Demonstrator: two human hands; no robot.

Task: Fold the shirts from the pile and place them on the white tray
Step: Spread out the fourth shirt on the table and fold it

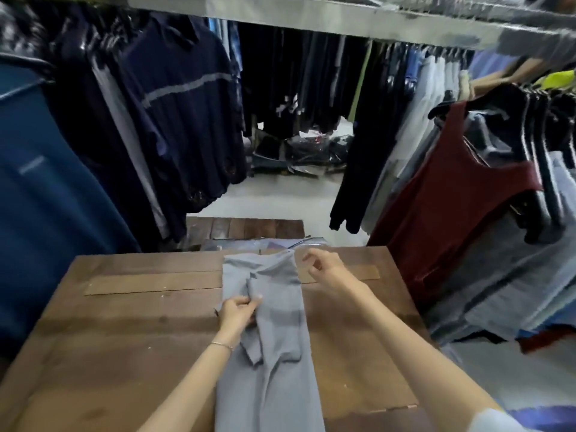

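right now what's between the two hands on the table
In the head view, only the grey shirt lies between the left hand, which pinches a fold, and the open right hand above its far edge.

Bare desk is lying open on both sides of the grey shirt, while hanging clothes are crowding its right edge.

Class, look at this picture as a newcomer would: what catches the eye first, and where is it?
First, the grey shirt laid lengthwise down the middle of the wooden table, with the left hand pinching a fold and the right hand open over its far end. Next, the dark red top hanging at right.
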